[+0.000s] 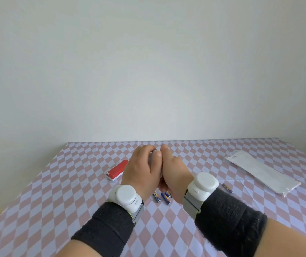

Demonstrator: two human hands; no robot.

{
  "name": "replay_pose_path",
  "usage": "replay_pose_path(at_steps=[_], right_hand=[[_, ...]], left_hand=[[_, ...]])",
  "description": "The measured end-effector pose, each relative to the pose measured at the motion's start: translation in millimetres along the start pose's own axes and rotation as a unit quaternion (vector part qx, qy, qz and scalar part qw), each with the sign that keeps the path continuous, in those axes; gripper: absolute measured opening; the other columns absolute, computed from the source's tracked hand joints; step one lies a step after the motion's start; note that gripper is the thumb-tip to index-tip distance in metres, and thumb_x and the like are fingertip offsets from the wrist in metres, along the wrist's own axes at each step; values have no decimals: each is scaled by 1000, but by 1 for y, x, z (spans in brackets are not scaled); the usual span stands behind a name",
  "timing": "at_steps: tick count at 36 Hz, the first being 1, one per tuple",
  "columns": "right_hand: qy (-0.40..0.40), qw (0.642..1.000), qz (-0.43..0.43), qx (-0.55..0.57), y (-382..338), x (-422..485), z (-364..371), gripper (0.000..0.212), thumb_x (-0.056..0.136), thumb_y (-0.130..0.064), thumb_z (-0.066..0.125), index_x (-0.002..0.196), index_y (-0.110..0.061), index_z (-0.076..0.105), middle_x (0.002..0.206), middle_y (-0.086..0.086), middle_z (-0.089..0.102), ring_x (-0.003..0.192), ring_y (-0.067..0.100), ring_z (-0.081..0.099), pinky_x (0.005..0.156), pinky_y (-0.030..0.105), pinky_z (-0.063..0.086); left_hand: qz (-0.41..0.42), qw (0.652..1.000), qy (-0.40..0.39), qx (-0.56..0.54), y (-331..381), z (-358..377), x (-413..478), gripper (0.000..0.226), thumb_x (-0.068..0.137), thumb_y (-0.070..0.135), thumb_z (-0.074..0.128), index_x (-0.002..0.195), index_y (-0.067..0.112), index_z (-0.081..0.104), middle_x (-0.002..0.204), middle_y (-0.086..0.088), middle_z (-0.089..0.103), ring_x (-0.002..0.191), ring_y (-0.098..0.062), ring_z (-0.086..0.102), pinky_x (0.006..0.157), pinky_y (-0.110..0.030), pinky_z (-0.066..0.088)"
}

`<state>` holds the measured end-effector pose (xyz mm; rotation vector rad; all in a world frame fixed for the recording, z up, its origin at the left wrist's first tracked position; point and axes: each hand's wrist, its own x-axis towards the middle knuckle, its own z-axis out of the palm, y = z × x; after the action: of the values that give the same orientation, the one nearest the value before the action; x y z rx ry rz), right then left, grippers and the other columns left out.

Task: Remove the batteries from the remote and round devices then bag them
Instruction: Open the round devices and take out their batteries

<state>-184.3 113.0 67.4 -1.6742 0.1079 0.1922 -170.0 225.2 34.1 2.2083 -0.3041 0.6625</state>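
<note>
Both hands up over the bench, pressed together, backs to camera.
Left hand and right hand: each grip clamped on a grey device, mostly hidden. Batteries loose under the wrists; bag far right.

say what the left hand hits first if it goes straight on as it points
Way looks free: the left hand, gripping a grey object, points over bare tablecloth toward the wall; depth is unclear.
</note>
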Motion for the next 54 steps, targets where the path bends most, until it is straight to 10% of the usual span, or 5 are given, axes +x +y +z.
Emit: replay_pose_path(at_steps=[15, 30, 36, 48, 54], right_hand=[[40, 992, -113, -49, 15, 2, 7, 63, 85, -73, 24, 91, -31, 70, 80, -2, 75, 79, 19, 72, 81, 49, 58], [47, 991, 83, -98, 20, 9, -33, 34, 96, -33, 32, 103, -13, 59, 104, 14, 70, 51, 24, 62, 51, 26, 43], [-32, 938, 96, -332, 52, 11, -63, 44, 101, -39, 30, 102, -4, 55, 71, 12, 62, 45, 22, 65, 40, 24, 40], [-81, 752, 74, -650, 101, 14, -88, 44, 89, -58, 50, 72, -17, 54, 79, 2, 67, 64, 18, 55, 53, 24, 37], [16, 749, -13, -662, 78, 14, -85, 50, 91, -67, 45, 99, -19, 58, 86, -3, 59, 75, 16, 59, 67, 31, 51]], left_hand=[[-60, 995, 44, -64, -1, 4, 0, 33, 87, 59, 33, 80, 35, 54, 83, 8, 63, 81, -13, 58, 74, -34, 47], [-269, 936, -22, -228, -11, 10, 7, 27, 100, 37, 45, 92, 16, 60, 89, -3, 63, 82, -23, 59, 63, -25, 50], [-456, 732, -40, -505, -10, 16, 3, 60, 103, 57, 39, 114, 6, 68, 101, -22, 72, 74, -32, 65, 53, -34, 53], [-454, 676, -99, -572, -16, 28, -3, 50, 105, 42, 37, 123, 3, 63, 113, -26, 67, 95, -42, 67, 47, -28, 47], [-440, 694, -122, -557, -11, 30, -3, 39, 94, 27, 41, 111, 1, 64, 108, -25, 68, 83, -40, 69, 45, -28, 41]])
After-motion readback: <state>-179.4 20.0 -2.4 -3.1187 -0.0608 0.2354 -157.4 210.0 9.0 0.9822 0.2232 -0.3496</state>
